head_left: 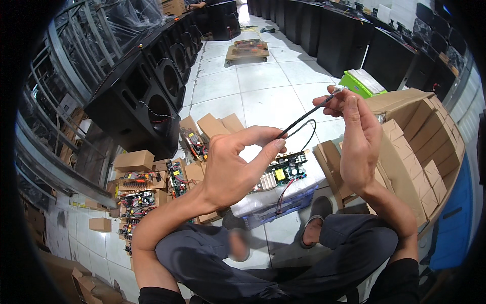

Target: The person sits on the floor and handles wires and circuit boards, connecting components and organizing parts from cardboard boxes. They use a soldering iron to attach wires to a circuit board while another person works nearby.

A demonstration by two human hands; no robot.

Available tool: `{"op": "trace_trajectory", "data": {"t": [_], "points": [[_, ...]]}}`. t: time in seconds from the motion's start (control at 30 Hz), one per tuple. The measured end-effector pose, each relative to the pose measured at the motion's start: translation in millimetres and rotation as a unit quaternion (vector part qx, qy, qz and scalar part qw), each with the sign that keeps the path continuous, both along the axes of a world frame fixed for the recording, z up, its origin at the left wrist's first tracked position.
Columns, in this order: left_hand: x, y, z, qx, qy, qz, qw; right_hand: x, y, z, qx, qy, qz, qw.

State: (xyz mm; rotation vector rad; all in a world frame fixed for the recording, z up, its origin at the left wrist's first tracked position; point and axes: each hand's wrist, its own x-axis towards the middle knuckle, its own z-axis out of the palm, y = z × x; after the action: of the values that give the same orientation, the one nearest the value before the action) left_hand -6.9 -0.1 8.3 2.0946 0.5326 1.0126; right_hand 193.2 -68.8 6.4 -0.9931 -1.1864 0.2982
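A black cable (305, 117) is stretched between my two hands above a circuit board. My left hand (237, 161) pinches it between thumb and forefinger. Up and to the right, my right hand (355, 133) grips the cable's other end at a small white connector (337, 89). A loop of the cable hangs down toward the board. The green circuit board (281, 175), with a yellow transformer and pale heat-sink fins, lies on a white-topped support over a blue crate (289, 203) in front of my knees. My left hand covers part of the board. A red wire (284, 195) droops off its near edge.
Several circuit boards on cardboard (139, 200) lie at the left. A large open carton (438, 147) with brown boxes stands at the right, near a green bin (362, 83). Black speaker cabinets (144, 96) line the left side. A wheeled board (247, 51) is farther ahead.
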Motion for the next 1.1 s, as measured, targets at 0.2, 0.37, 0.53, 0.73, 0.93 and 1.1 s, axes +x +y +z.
{"op": "trace_trajectory", "data": {"t": [0.2, 0.37, 0.53, 0.73, 0.93, 1.1], "points": [[0.6, 3.7, -5.2, 0.023, 0.031, 0.005, 0.999, 3.1, 0.8, 0.7, -0.012, 0.023, 0.019, 0.999], [2.3, 0.1, 0.9, -0.044, 0.061, -0.035, 0.997, 0.8, -2.0, 2.9, -0.019, 0.025, 0.061, 0.998], [4.6, -1.5, 2.5, -0.118, 0.027, -0.075, 0.990, -3.7, -5.4, 2.1, -0.039, 0.014, 0.099, 0.994], [2.4, -3.5, 5.6, -0.123, 0.034, -0.062, 0.990, -4.9, -3.7, -0.6, -0.044, 0.029, 0.132, 0.990], [1.4, -4.4, 3.4, -0.060, 0.018, -0.027, 0.998, -9.2, -3.5, 0.3, -0.057, 0.040, 0.106, 0.992], [1.0, -1.9, 0.7, -0.025, 0.022, -0.023, 0.999, -5.7, -3.1, -2.6, -0.066, 0.023, 0.096, 0.993]]}}
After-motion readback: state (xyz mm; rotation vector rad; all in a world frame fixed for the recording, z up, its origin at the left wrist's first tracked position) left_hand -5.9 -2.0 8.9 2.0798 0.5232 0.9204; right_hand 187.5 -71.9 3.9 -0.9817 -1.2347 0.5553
